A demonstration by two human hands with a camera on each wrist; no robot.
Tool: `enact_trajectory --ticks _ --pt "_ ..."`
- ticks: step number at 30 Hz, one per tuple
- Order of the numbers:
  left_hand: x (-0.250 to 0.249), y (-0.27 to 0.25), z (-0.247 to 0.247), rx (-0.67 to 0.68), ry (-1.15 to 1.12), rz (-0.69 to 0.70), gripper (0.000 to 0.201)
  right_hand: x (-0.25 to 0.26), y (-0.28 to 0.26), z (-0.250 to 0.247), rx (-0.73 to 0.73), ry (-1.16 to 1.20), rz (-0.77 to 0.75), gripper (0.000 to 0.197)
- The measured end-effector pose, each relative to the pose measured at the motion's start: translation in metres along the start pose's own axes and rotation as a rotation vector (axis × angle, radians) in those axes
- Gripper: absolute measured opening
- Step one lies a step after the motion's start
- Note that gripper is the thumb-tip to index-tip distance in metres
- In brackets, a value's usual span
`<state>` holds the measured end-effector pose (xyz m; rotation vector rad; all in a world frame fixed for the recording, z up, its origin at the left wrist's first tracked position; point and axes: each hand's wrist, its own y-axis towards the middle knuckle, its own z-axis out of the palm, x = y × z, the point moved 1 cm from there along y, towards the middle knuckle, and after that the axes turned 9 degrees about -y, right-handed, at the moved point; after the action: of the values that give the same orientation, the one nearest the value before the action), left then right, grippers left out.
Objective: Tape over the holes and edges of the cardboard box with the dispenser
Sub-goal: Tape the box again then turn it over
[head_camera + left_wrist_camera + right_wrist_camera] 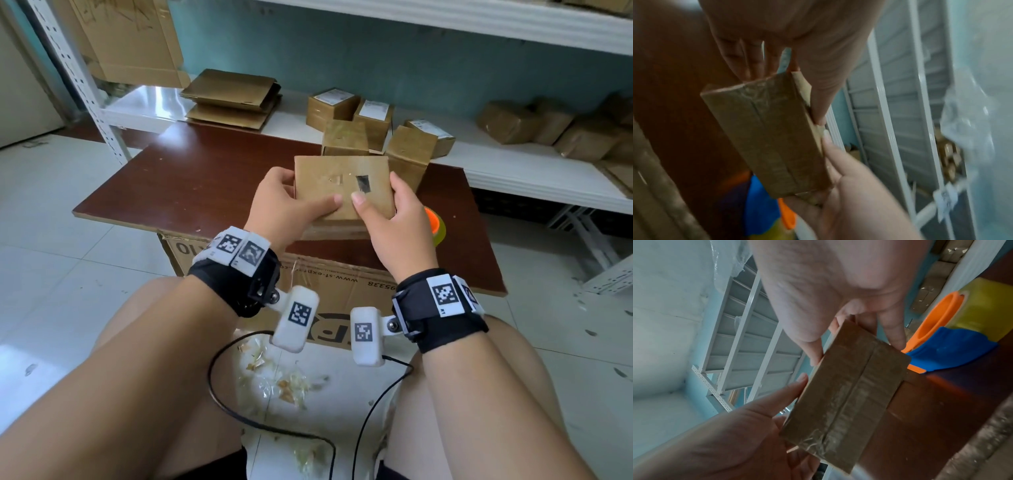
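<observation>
I hold a flat brown cardboard box (342,202) above the dark red board (191,185), its broad face toward me. That face has a dark rectangular hole (362,183) near its middle. My left hand (291,202) grips the box's left edge, thumb on the top face. My right hand (387,219) grips the right edge the same way. In the left wrist view the box's narrow side (772,134) shows shiny tape over a seam; the right wrist view shows that taped side (846,394) too. The orange, blue and yellow tape dispenser (434,222) lies on the board, partly hidden behind my right hand.
Two taped small boxes (346,137) stand at the board's far edge, with labelled parcels (373,113) and folded cardboard (233,92) on the low white shelf behind. A large carton (308,284) supports the board. Tape scraps (274,377) and a black cable lie between my knees.
</observation>
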<state>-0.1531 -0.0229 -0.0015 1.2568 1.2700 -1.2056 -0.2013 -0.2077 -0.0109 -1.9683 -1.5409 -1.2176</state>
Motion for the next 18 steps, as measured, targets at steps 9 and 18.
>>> enact_trajectory --ticks 9,18 --pt "0.006 0.012 0.001 0.098 0.051 0.115 0.061 0.01 -0.009 0.006 -0.03 0.014 0.141 0.074" --pt "-0.001 0.01 0.002 0.04 -0.031 -0.017 0.039 0.006 0.0 0.006 -0.029 -0.09 0.064 0.055"
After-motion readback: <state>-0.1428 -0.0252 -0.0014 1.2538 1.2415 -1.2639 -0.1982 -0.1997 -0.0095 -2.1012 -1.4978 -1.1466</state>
